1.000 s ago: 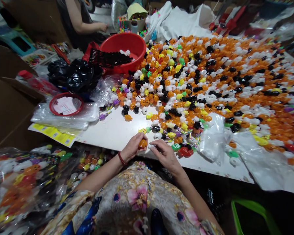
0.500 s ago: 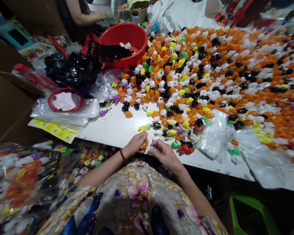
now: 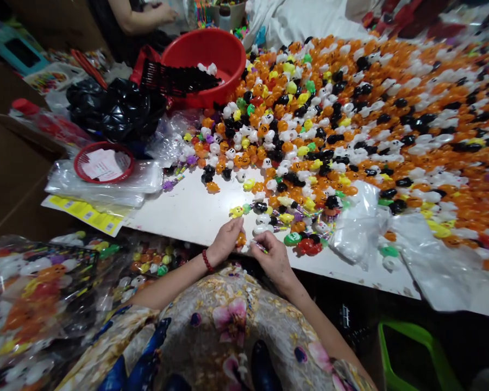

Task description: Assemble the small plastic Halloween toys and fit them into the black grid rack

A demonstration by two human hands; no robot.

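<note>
At the table's front edge my left hand (image 3: 225, 244), with a red bead bracelet on its wrist, is closed on a small orange plastic figure (image 3: 241, 239). Just to the right, my right hand (image 3: 275, 262) pinches a thin, multicoloured striped stick (image 3: 261, 247), partly hidden by the fingers. A small gap separates the two hands. Beyond my left fingertips lies a yellow figure (image 3: 236, 212) with a green one touching it. White oval figures (image 3: 263, 219), a green one (image 3: 292, 239) and a red cluster (image 3: 309, 246) lie close to my right hand.
A large pile of orange, white and black figures (image 3: 350, 108) covers the table's right and back. Clear plastic bags (image 3: 356, 228) lie front right. A red basin (image 3: 228, 54), black bags (image 3: 126, 111) and a small red basket (image 3: 104, 179) stand left. Another person's arm (image 3: 134, 19) shows behind.
The camera view has shifted slightly. My right fingers have closed in more around the striped stick, while my left hand keeps hold of the orange figure.
</note>
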